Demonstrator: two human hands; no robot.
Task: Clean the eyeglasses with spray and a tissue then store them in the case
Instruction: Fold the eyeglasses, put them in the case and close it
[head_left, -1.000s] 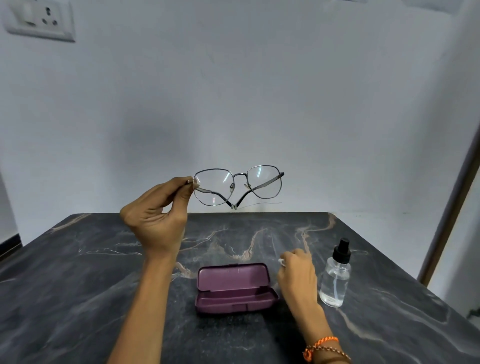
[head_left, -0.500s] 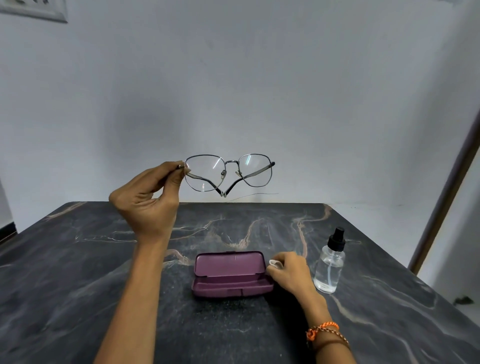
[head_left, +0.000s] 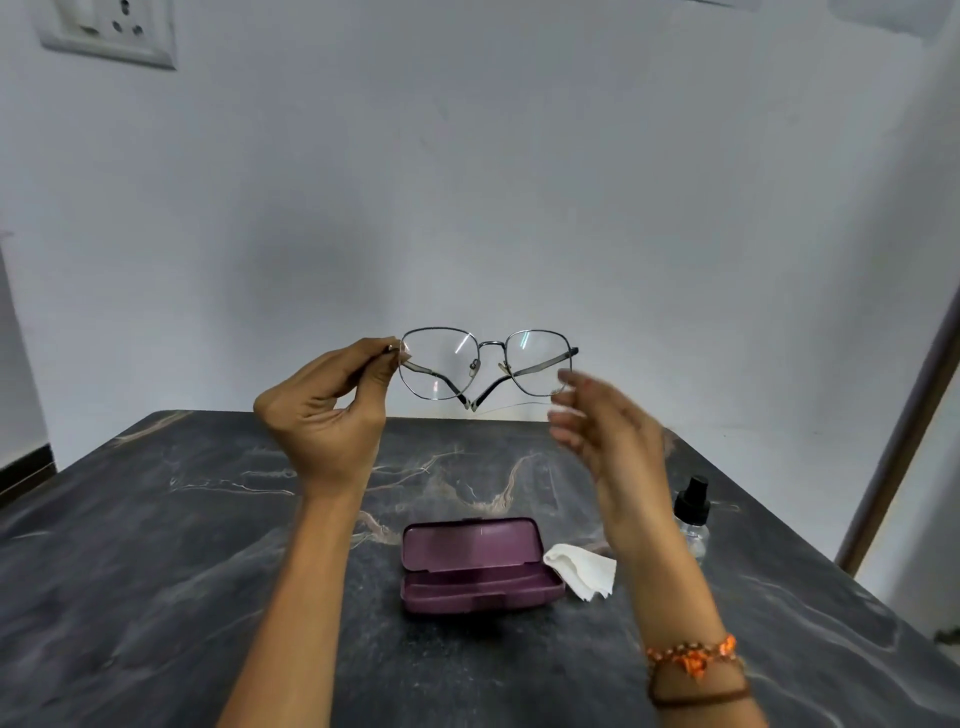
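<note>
Glasses (head_left: 488, 368) held up in mid-air, above the far edge of the table (head_left: 156, 545), arms folded and crossed behind the lenses. Pinched at the left hinge corner between thumb and forefinger of the left hand (head_left: 324, 410); other fingers curled into the palm. Exact contact point hidden behind the fingertips.

Right hand (head_left: 608, 431) raised just beside the right lens, fingers spread and loose, holding nothing. Motion-blurred, so fingertip outlines hard to make out; touching the frame or just short of it, cannot tell. Lower right rim of the lens lost behind those blurred fingers.

Case (head_left: 475, 566) lying open on the table between the forearms, purple, lid tipped back, nothing inside. Tissue (head_left: 582, 569) crumpled on the table, touching or just beside the right end of the case; right edge hidden by the right forearm.

Spray (head_left: 691, 514) standing upright to the right, black cap clear, most of the clear body covered by the right wrist and forearm; liquid level not readable.

Bracelet (head_left: 693, 657) of orange beads on the right wrist, with a darker band just below. Socket (head_left: 109, 31) on the wall at top left, cut off by the frame edge.
</note>
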